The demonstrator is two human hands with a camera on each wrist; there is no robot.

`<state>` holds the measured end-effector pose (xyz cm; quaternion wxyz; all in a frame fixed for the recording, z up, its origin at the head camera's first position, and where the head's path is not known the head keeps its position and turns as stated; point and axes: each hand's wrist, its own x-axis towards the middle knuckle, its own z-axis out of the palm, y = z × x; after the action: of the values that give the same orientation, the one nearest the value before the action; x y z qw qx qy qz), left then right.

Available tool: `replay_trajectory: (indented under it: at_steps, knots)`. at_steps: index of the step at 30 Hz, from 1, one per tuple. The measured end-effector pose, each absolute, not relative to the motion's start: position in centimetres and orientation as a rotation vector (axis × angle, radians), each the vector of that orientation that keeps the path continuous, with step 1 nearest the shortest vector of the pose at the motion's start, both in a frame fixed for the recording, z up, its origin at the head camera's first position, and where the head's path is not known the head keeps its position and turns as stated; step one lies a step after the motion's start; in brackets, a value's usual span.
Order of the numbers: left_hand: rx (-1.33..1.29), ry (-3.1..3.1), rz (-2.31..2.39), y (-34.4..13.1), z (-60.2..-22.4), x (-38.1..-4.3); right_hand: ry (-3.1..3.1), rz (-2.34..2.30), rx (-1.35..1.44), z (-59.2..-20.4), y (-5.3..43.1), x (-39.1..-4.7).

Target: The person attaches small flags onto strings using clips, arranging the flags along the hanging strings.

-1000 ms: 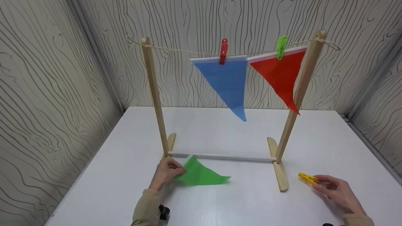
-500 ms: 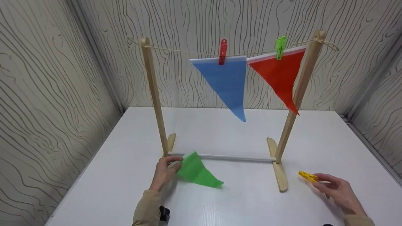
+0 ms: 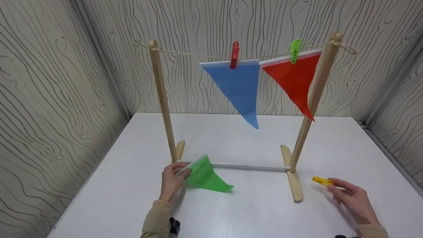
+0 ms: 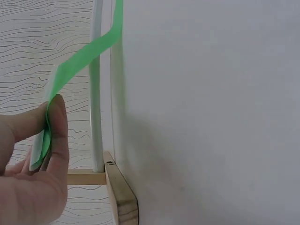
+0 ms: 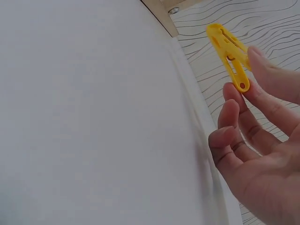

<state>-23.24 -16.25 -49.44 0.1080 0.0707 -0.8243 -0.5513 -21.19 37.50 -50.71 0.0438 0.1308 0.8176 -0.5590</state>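
My left hand (image 3: pixel 172 181) pinches a green triangular pennant (image 3: pixel 207 175) by its white top edge, near one corner. In the left wrist view the pennant (image 4: pixel 84 57) bends between thumb and fingers, and its pointed end trails away. Over on the right, my right hand (image 3: pixel 353 200) holds a yellow clothespin (image 3: pixel 322 181) by its handle end. The right wrist view shows the clothespin (image 5: pixel 229 51) between thumb and fingertips, its biting end pointing away from the hand.
A wooden stand with a left post (image 3: pixel 162 102) and a right post (image 3: pixel 315 99) carries a string (image 3: pixel 188 53). A red clothespin (image 3: pixel 234 55) holds a blue pennant (image 3: pixel 238 86); a green clothespin (image 3: pixel 295 51) holds a red pennant (image 3: pixel 294 76). A white rod (image 3: pixel 251 166) joins the feet.
My left hand has raised the green pennant's white edge and shifted slightly away from me, so the pennant hangs more upright. The right hand has lifted slightly and turned the yellow clothespin.
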Motion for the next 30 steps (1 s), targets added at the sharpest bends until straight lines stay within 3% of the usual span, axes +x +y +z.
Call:
replay_trajectory:
  at_steps: [15, 23, 30]
  knots:
    - [0.420, -2.131, -1.852, -16.5, -49.9, -23.5, 2.326, -2.071, 0.588, -50.8, 36.0, -21.8]
    - [0.464, -2.023, -2.010, -16.3, -49.4, -23.2, 1.920, -2.513, 0.477, -50.4, 35.3, -21.7]
    - [0.348, -2.030, -2.064, -16.1, -48.9, -23.1, 1.538, -2.752, 0.289, -50.1, 34.4, -21.9]
